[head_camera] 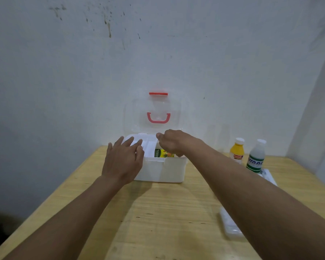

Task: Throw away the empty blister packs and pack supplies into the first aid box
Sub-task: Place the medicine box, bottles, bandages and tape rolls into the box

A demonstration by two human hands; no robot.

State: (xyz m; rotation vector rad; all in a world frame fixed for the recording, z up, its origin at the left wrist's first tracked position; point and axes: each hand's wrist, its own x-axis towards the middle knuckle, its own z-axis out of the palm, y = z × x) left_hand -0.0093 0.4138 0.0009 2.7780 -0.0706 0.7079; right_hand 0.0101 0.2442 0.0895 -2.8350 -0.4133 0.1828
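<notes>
The white first aid box (163, 170) stands open at the far middle of the wooden table. Its clear lid (154, 113), with a pink handle and red latch, leans back against the wall. My left hand (123, 158) rests flat with fingers spread on the box's left rim and inner tray. My right hand (174, 142) reaches into the box's right compartment, fingers curled around a bottle with a green and yellow label (162, 153). A yellow bottle (237, 150) and a clear bottle with a green label (256, 156) stand to the right.
A white plastic packet (268, 175) lies behind my right forearm near the bottles. A clear blister-like pack (230, 225) lies on the table (158, 212) at the near right, partly hidden by my arm. Walls close in behind and on the right.
</notes>
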